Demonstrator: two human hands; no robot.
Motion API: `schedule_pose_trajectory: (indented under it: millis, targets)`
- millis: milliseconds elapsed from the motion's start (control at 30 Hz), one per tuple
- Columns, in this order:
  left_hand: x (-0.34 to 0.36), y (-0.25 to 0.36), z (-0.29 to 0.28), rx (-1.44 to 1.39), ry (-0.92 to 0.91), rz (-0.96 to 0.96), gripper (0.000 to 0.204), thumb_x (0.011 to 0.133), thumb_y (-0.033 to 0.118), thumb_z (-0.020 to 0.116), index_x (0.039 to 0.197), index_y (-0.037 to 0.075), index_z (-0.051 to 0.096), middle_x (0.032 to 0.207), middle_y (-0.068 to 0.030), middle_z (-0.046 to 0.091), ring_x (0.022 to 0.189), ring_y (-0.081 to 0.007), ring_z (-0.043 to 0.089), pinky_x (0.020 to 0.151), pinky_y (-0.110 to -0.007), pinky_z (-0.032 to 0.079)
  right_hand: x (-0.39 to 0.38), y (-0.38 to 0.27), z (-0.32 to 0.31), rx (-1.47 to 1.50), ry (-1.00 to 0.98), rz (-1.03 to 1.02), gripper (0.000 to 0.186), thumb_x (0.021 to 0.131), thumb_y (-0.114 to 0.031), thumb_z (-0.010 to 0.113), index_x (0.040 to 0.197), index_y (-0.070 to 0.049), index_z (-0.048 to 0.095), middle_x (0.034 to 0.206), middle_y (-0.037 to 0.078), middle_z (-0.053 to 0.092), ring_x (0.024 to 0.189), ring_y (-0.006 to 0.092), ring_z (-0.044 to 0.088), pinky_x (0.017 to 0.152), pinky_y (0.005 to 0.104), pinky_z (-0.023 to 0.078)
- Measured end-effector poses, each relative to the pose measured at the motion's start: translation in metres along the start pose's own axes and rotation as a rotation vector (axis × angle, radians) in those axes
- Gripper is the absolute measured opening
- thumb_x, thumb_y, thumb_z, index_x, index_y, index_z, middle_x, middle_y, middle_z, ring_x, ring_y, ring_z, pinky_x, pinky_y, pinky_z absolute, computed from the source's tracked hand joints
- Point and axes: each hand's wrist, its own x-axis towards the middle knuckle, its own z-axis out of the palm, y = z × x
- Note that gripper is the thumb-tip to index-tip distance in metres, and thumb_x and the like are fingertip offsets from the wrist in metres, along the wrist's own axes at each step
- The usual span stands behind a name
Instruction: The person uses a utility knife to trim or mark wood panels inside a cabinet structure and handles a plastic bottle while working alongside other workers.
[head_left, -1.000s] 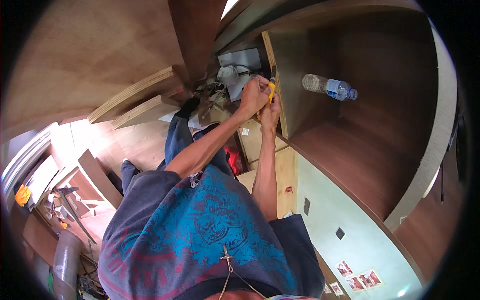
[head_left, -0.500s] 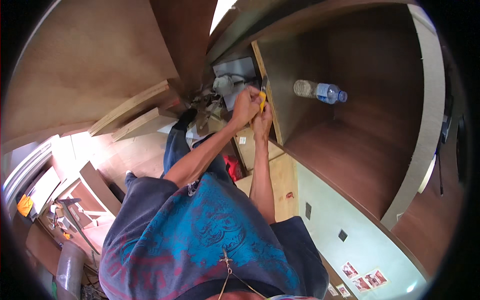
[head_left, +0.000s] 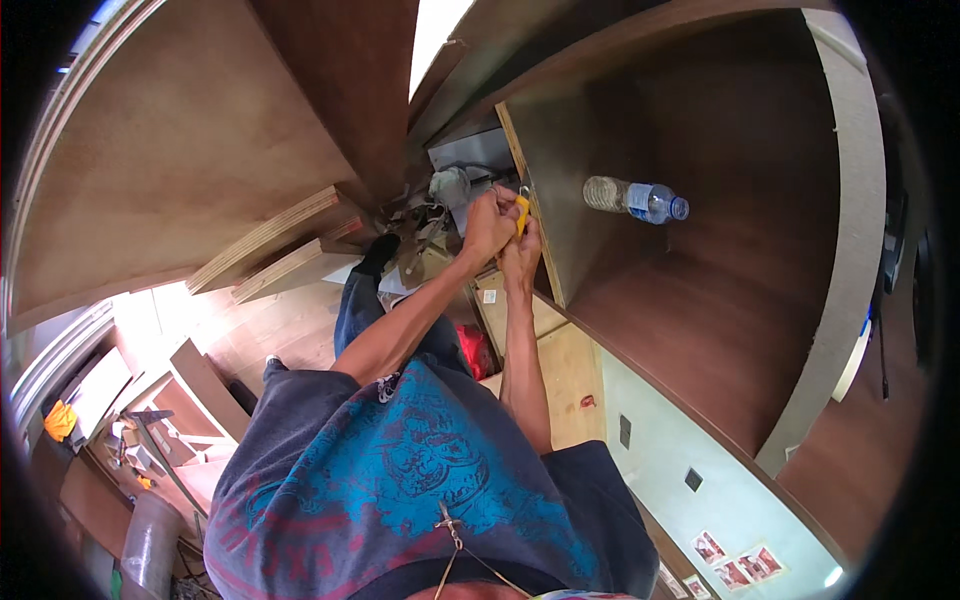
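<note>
One pendant (head_left: pixel 449 522) rests against the printed shirt (head_left: pixel 420 465). Both hands, left hand (head_left: pixel 487 230) and right hand (head_left: pixel 519 258), grasp one yellow tool (head_left: pixel 522 214) beside the cabinet (head_left: pixel 690 330) edge. Fingers partly cover its bright handle; the end appears metallic, though too small to confirm. Inside stands out one clear bottle (head_left: pixel 636 199).

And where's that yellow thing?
In the head view, the yellow thing is above and right of centre, held in the left hand and right hand, beside the cabinet's pale wooden edge.
</note>
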Motion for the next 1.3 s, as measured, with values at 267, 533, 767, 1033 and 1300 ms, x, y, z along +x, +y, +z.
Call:
schedule_pose_trajectory:
  millis: [267,533,767,1033,1300]
  targets:
    - [0.001,0.003,0.001,-0.049,0.013,0.013,0.019,0.085,0.003,0.064,0.101,-0.006,0.066,0.088,-0.013,0.07,0.08,-0.0181,0.067,0.074,-0.032,0.053,0.007,0.014,-0.005,-0.081,0.002,-0.098,0.031,0.1,-0.033,0.055,0.111,-0.003,0.055,0.078,0.002,0.058,0.061,0.0073,0.052,0.05,0.0242,0.04]
    - [-0.005,0.0,0.002,-0.052,0.005,-0.033,0.018,0.085,0.004,0.065,0.1,-0.005,0.066,0.086,-0.0144,0.071,0.076,-0.02,0.068,0.072,-0.033,0.054,-0.009,-0.012,0.004,-0.067,0.036,-0.102,0.048,0.098,-0.049,0.057,0.107,-0.002,0.057,0.075,0.003,0.058,0.061,0.0091,0.052,0.051,0.0264,0.04]
    - [0.003,-0.001,0.008,-0.006,0.052,-0.003,0.019,0.084,0.002,0.065,0.101,-0.005,0.066,0.087,-0.0137,0.071,0.078,-0.0191,0.068,0.074,-0.032,0.054,0.006,0.002,-0.003,-0.113,0.016,-0.1,0.041,0.1,-0.04,0.057,0.109,0.0,0.056,0.083,0.005,0.061,0.07,0.0124,0.057,0.06,0.0291,0.046]
    - [-0.006,0.01,0.006,-0.012,0.053,0.037,0.019,0.084,-0.001,0.061,0.101,-0.008,0.064,0.089,-0.0136,0.07,0.078,-0.0182,0.067,0.074,-0.032,0.054,-0.001,-0.011,-0.005,-0.212,0.038,-0.136,0.044,0.099,-0.039,0.056,0.119,0.0,0.056,0.093,0.014,0.067,0.084,0.0226,0.064,0.074,0.0346,0.05]
    - [-0.01,-0.009,0.014,-0.035,0.014,-0.026,0.021,0.085,0.002,0.062,0.104,-0.007,0.065,0.092,-0.0123,0.07,0.082,-0.0158,0.065,0.075,-0.029,0.053,-0.002,0.011,-0.014,-0.161,0.027,-0.158,0.046,0.099,-0.044,0.054,0.114,-0.001,0.057,0.084,0.013,0.065,0.077,0.0242,0.064,0.068,0.037,0.049]
